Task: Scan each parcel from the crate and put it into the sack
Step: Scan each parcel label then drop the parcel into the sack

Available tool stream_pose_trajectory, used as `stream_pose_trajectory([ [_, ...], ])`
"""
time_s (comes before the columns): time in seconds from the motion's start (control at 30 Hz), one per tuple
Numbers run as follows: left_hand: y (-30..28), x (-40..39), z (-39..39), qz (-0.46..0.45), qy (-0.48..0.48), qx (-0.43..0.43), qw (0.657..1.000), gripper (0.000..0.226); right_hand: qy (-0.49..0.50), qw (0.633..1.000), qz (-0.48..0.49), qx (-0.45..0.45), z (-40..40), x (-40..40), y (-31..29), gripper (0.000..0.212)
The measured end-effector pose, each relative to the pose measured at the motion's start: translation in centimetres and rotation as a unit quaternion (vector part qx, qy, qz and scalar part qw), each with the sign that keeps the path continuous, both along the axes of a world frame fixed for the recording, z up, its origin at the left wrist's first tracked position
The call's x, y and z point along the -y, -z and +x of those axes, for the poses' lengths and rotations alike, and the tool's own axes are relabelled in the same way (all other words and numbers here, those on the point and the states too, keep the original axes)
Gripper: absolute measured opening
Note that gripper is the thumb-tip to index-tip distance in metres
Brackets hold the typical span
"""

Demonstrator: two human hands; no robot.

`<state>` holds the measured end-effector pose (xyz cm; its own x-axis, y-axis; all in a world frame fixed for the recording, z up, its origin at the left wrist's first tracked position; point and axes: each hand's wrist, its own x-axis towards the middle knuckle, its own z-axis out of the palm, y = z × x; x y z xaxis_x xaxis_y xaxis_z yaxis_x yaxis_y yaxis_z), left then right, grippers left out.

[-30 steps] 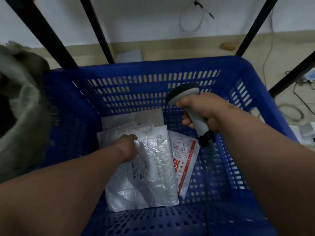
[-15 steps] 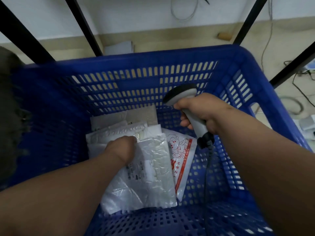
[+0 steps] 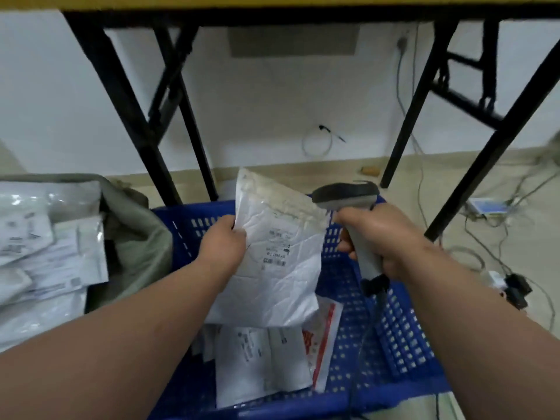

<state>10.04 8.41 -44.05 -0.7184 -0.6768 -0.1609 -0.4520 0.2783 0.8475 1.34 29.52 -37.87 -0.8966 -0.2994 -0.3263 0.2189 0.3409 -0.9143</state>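
My left hand (image 3: 223, 247) grips a white plastic parcel (image 3: 277, 253) by its left edge and holds it up above the blue crate (image 3: 403, 338), label side toward me. My right hand (image 3: 375, 237) grips a grey handheld scanner (image 3: 348, 197) just right of the parcel, head level with its top edge. More parcels (image 3: 260, 362) lie on the crate floor, one with red print (image 3: 321, 338). The grey-green sack (image 3: 136, 234) stands open at the left with several white parcels (image 3: 39, 250) inside it.
Black table legs (image 3: 133, 116) rise behind the crate and at the right, under a yellow tabletop edge. Cables, a power adapter (image 3: 515, 287) and a small blue device (image 3: 488, 206) lie on the floor at the right. A white wall is behind.
My left hand has lifted the white parcel out of the crate and turned it upright. The view has tilted up, so the sack and table now show. The scanner stays in my right hand.
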Motion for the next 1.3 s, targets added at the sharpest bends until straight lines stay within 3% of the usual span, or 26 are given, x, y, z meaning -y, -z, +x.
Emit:
stream_pose_trajectory([
  [0.13, -5.0, -0.2, 3.6, 0.070, -0.059, -0.101, 0.991, 0.020, -0.004, 0.999, -0.048, 0.001, 4.5, -1.0, -2.5, 0.016],
  [0.27, -7.9, 0.2, 7.2, 0.106, -0.111, -0.141, 0.978, 0.016, -0.041, 0.995, -0.095, -0.005, 8.0, -0.8, -5.0, 0.013],
  [0.53, -8.1, 1.0, 10.1, 0.197, -0.155, -0.205, 0.946, 0.024, -0.108, 0.991, -0.079, -0.019, 11.2, 0.3, -6.3, 0.008],
  [1.3, -9.0, 3.1, 11.2, 0.247, -0.195, -0.253, 0.915, 0.020, -0.140, 0.985, -0.099, -0.034, 11.6, 3.9, -5.9, 0.010],
])
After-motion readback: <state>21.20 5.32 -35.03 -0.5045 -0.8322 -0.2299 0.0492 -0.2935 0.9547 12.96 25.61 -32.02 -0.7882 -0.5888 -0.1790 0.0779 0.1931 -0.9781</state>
